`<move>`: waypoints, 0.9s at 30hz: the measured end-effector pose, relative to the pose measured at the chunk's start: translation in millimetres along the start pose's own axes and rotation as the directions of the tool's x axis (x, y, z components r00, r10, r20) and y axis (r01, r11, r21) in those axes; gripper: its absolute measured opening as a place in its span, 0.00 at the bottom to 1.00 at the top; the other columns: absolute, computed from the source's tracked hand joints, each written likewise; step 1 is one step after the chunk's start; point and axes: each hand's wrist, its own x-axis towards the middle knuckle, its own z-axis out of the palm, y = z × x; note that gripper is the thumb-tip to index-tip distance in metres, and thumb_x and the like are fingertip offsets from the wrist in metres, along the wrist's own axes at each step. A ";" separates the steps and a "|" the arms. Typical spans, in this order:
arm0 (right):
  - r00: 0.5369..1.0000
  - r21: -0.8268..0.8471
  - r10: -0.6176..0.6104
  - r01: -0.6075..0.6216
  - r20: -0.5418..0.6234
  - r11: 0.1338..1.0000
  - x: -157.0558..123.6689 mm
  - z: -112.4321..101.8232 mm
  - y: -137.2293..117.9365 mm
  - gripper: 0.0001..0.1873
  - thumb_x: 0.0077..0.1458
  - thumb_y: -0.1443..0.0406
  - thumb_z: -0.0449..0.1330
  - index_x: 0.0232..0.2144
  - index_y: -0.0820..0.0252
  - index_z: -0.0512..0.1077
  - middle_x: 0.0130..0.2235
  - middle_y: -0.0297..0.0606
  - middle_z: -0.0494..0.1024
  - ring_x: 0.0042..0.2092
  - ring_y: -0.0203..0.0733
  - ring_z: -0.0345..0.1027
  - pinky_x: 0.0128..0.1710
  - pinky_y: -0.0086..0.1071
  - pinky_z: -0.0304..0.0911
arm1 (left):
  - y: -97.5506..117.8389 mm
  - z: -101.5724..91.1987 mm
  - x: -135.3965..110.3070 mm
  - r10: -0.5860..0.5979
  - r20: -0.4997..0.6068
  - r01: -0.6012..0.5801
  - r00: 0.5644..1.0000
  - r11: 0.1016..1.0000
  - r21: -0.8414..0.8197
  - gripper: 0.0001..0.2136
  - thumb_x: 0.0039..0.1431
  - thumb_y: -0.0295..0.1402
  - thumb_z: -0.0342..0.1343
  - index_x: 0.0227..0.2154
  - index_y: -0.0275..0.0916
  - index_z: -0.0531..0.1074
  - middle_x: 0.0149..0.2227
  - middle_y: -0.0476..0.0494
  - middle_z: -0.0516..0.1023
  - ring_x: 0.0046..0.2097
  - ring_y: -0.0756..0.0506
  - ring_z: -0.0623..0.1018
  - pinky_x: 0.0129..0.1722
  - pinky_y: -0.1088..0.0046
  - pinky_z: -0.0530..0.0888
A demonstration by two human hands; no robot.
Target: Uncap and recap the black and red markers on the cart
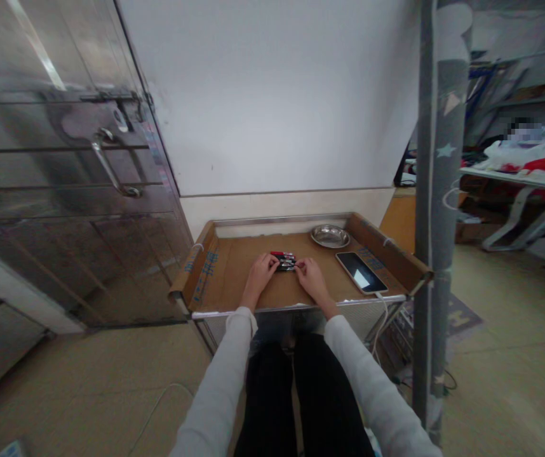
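Note:
Several short, slim sticks (282,259), red and black with silvery parts, lie side by side on the brown cardboard surface (234,279); their exact kind is too small to make out. The red one (277,253) is farthest from me. At the left ends of the sticks, my left hand (263,270) is closed in a pinch on the nearest black stick (286,268). My right hand (308,274) pinches at the right end of the same row, with its fingertips together. Both hands rest low over the cardboard, and their fingers partly hide the stick ends.
A round metal dish (330,236) stands at the back right. Nearer, a phone (361,273) lies with a white cable (382,317) running over the front edge. Raised cardboard sides (391,254) border the table. A wrapped grey pole (437,222) rises on the right.

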 end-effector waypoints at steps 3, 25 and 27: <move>0.997 0.020 -0.025 0.026 -0.078 0.999 8.3 1.9 -1.1 0.09 0.60 0.65 0.48 0.35 0.61 0.67 0.37 0.43 0.73 0.40 0.43 0.65 0.40 0.34 0.59 | -1.9 3.4 5.1 0.020 -0.027 -0.019 0.999 0.999 0.031 0.03 0.60 0.31 0.51 0.33 0.39 0.68 0.35 0.47 0.71 0.40 0.47 0.71 0.43 0.70 0.68; 0.986 -0.089 -0.155 0.161 0.064 0.983 6.5 -1.7 -14.6 0.09 0.62 0.68 0.47 0.40 0.60 0.67 0.40 0.42 0.76 0.39 0.43 0.68 0.41 0.33 0.58 | -0.4 3.2 -0.8 0.123 0.006 -0.123 0.992 0.992 0.018 0.05 0.62 0.32 0.48 0.36 0.39 0.68 0.37 0.46 0.72 0.42 0.47 0.71 0.46 0.70 0.68; 0.983 -0.070 -0.163 0.168 0.082 0.983 6.8 -0.6 -14.3 0.09 0.61 0.68 0.47 0.40 0.60 0.67 0.40 0.42 0.76 0.39 0.43 0.68 0.41 0.34 0.59 | -0.4 3.7 -0.6 0.127 0.013 -0.127 0.992 0.992 0.002 0.05 0.62 0.32 0.48 0.36 0.39 0.68 0.38 0.46 0.72 0.43 0.47 0.71 0.46 0.69 0.68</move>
